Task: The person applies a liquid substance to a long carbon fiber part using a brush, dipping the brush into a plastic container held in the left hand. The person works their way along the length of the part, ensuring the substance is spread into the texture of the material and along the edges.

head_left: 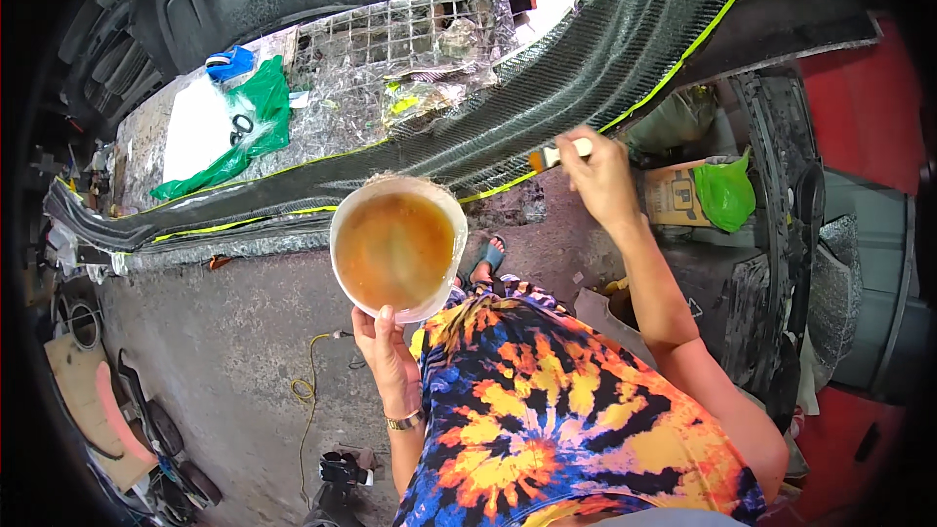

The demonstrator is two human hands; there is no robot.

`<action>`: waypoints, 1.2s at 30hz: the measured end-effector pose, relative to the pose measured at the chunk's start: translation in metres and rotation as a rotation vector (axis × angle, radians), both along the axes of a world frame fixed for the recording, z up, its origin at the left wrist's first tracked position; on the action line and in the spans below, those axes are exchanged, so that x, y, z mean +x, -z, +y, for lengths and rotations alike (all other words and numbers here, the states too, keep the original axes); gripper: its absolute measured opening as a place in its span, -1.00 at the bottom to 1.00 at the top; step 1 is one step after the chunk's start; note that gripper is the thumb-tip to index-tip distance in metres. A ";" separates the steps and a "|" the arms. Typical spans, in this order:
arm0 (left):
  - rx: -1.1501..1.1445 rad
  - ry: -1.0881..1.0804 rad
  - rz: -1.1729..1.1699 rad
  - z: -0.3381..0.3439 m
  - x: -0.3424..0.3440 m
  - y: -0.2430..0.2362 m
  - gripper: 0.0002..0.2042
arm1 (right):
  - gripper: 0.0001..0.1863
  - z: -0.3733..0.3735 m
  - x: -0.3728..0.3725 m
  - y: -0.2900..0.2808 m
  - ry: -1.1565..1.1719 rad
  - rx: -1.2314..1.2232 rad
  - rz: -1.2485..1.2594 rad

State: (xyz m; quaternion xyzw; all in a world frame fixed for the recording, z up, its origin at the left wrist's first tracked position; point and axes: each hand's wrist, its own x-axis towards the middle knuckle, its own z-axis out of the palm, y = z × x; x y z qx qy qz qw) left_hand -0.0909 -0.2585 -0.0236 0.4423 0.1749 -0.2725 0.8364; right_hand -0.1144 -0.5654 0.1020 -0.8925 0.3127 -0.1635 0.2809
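Observation:
A white tub of amber liquid (392, 246) is held up in my left hand (383, 342), its thumb on the near side of the rim. My right hand (593, 176) is closed on a paintbrush (547, 158) with a white handle and orange bristles, held at the yellow-edged border of a long, curved, dark woven-fibre piece (508, 117). Whether the bristles touch that piece I cannot tell. The piece stretches from the far left up to the top right, along a cluttered worktable (322, 68).
Green plastic (273, 98), a white sheet, scissors (241, 129) and a blue tape dispenser (229, 63) lie on the table. At right are a cardboard box (673, 195), green bag (724, 193) and red panels (859, 107). A yellow cable (305, 390) and assorted parts lie on the floor.

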 end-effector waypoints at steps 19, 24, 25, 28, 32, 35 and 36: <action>-0.023 0.076 -0.025 0.002 0.015 0.005 -0.40 | -0.80 -0.032 -0.013 -0.029 0.146 -0.124 0.124; -0.053 0.127 -0.060 -0.007 0.025 -0.002 -0.40 | -0.78 -0.056 -0.021 -0.073 0.231 -0.205 0.147; -0.044 0.135 -0.057 -0.007 0.027 -0.004 -0.39 | -0.78 -0.060 -0.023 -0.080 0.212 -0.276 0.148; -0.039 0.143 -0.069 -0.008 0.031 -0.005 -0.38 | -0.78 -0.062 -0.020 -0.102 0.177 -0.393 0.162; -0.055 0.140 -0.087 -0.011 0.035 -0.010 -0.38 | -0.76 -0.048 -0.013 -0.128 0.121 -0.499 0.124; -0.084 0.139 -0.081 -0.015 0.036 -0.009 -0.39 | -0.74 -0.043 -0.005 -0.112 0.157 -0.135 0.115; -0.093 0.147 -0.085 -0.016 0.037 -0.008 -0.39 | -0.74 -0.042 0.000 -0.109 0.163 -0.123 0.186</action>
